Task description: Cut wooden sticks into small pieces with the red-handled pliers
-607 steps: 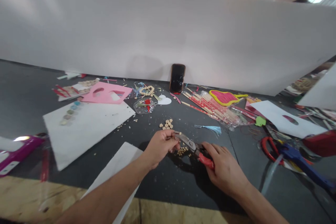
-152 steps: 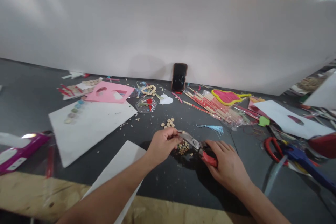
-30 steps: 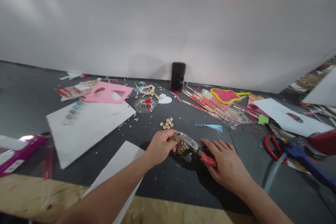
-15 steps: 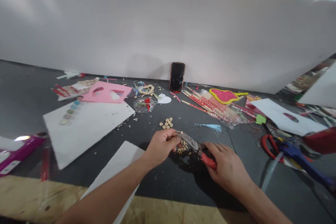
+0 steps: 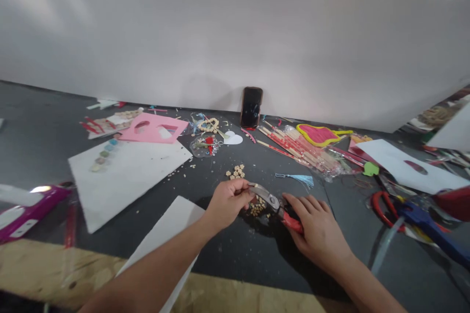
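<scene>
My right hand point(image 5: 317, 230) grips the red handles of a pair of cutters point(image 5: 273, 204), whose metal jaws point left. My left hand point(image 5: 229, 200) is pinched at the jaw tips, holding something too small to make out. Under the cutters lies a small heap of pale wooden bits point(image 5: 256, 208) on the dark table point(image 5: 227, 254). A second little pile of pale beads point(image 5: 236, 172) sits just beyond my left hand.
White sheets point(image 5: 127, 173) lie to the left and a pink cut-out foam sheet point(image 5: 152, 128) behind them. A phone point(image 5: 251, 106) leans on the white partition. Red-and-tan sticks in plastic point(image 5: 299, 149), a blue tassel point(image 5: 297, 179), red scissors point(image 5: 382, 203) and a blue tool point(image 5: 426, 227) crowd the right.
Both hands and the cutters stay almost in place over the wooden bits; only the camera shifts slightly.
</scene>
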The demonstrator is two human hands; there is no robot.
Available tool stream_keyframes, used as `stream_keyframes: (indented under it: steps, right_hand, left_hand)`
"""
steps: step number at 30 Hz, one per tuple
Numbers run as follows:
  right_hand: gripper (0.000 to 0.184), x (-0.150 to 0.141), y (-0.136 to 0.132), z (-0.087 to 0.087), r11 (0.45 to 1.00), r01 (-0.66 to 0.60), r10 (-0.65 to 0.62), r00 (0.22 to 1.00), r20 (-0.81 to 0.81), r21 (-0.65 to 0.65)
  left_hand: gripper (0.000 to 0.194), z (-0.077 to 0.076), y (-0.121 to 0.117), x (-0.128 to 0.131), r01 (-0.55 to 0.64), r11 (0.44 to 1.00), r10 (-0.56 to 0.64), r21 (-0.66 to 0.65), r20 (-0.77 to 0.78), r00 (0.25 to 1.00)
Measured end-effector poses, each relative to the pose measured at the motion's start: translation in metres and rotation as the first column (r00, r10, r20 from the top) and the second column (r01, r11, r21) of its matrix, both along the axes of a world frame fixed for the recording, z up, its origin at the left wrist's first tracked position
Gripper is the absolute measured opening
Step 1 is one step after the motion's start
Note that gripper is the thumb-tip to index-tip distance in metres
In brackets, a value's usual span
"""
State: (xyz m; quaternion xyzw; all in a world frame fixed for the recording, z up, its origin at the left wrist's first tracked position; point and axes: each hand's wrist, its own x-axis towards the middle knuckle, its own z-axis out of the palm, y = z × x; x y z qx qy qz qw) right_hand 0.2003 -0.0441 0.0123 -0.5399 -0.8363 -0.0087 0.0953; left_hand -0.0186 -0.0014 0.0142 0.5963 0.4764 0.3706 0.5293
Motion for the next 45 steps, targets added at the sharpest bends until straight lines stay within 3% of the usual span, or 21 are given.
stream_keyframes:
  steps: [13, 23, 28, 35, 45]
  right_hand:
    - [0.045, 0.0023, -0.0017, 0.0043, 1.000, -0.019, 0.019, 1.000, -0.001, -0.017]
    - [0.036, -0.0024, -0.0070, 0.0054, 0.994, 0.035, -0.038, 0.999, -0.027, -0.106]
    - [0.035, -0.0046, -0.0043, 0.0024, 0.997, 0.057, -0.057, 0.998, -0.004, -0.061]
    - [0.049, -0.0017, -0.0021, 0.0022, 0.999, 0.009, -0.009, 1.000, -0.001, -0.037]
    - [0.054, 0.0017, -0.0026, 0.0059, 0.997, -0.046, 0.046, 0.999, -0.006, -0.061]
  left_hand:
    - [0.020, -0.0024, 0.0006, -0.0011, 0.072, 0.997, -0.072, -0.013, -0.005, 0.997]
    - [0.021, 0.0001, -0.0045, 0.0022, 0.024, 1.000, -0.024, -0.011, 0.051, 0.998]
    - [0.022, -0.0016, -0.0029, 0.0025, -0.004, 1.000, 0.004, -0.002, 0.034, 0.999]
    - [0.021, -0.0031, -0.0011, 0.0018, 0.024, 1.000, -0.024, -0.002, 0.017, 1.000]
    - [0.020, -0.0015, -0.0014, -0.0001, 0.069, 0.998, -0.069, -0.004, -0.002, 0.998]
